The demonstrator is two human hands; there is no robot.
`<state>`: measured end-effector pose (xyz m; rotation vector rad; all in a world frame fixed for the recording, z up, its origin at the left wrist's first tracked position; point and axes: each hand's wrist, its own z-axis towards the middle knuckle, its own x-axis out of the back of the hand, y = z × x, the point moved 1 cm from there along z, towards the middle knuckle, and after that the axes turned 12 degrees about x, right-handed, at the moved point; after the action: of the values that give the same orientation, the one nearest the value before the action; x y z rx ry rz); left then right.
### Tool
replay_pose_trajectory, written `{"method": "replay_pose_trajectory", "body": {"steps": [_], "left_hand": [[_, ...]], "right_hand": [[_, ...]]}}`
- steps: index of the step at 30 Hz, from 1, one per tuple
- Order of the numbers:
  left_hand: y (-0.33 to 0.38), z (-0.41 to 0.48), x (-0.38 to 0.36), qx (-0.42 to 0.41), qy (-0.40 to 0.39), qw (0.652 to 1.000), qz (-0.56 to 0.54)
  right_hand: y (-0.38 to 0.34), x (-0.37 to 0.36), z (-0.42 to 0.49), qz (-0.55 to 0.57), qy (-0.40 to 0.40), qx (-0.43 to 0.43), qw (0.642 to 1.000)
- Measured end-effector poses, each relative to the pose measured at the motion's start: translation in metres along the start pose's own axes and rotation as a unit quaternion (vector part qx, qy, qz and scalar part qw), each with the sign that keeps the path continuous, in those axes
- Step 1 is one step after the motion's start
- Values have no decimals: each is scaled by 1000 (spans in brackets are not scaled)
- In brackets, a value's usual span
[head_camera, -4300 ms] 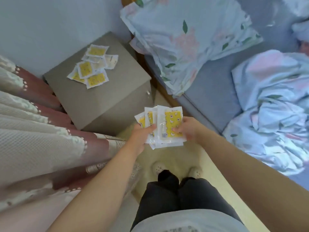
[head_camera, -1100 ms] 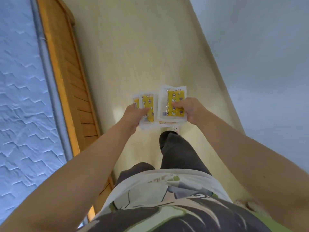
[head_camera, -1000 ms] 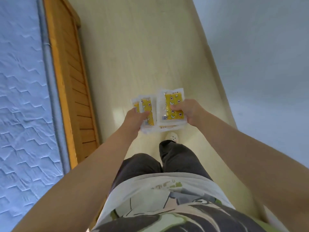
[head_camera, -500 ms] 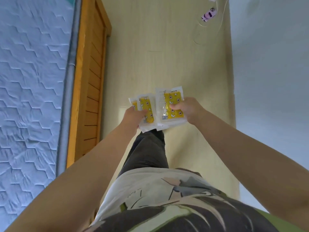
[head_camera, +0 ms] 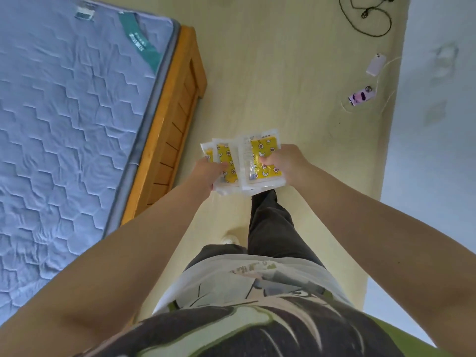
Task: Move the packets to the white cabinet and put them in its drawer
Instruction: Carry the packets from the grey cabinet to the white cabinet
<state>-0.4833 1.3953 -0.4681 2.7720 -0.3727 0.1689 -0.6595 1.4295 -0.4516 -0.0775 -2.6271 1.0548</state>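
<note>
I hold a fanned stack of clear packets (head_camera: pixel 253 153) with yellow patterned inserts in front of me, above the pale floor. My left hand (head_camera: pixel 207 171) grips the stack's left side, thumb on top of a yellow packet. My right hand (head_camera: pixel 286 161) pinches the right side, thumb on the top packet. The white cabinet and its drawer are not in view.
A bed with a blue quilted mattress (head_camera: pixel 67 124) and an orange wooden frame (head_camera: pixel 175 119) runs along my left. A white wall (head_camera: pixel 432 124) runs along my right. A phone (head_camera: pixel 362 96), a white charger (head_camera: pixel 376 64) and a black cable (head_camera: pixel 371 21) lie on the floor ahead right.
I have walked away from the bedside table and along the bed, holding the packets the same way. The bed's foot corner and the phone and cables on the floor have come into view.
</note>
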Motion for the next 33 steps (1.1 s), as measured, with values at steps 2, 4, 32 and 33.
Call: {"method": "replay_pose_trajectory", "body": {"steps": [2,4,32,33], "left_hand": [[40,12,-1,9,19,999,-29],[75,21,-1,14,32,997,-63],[435,203,233,93,169,814,-548],[459,212,231,94,170,804,-562]], "right_hand": [[-38,3,38,-21,-18,12,1000],[-75,3,69,-36,-38,21,998],[-524,-304,419,-357,-373,145,844],[-543,-307,440,-363,-382,149,837]]}}
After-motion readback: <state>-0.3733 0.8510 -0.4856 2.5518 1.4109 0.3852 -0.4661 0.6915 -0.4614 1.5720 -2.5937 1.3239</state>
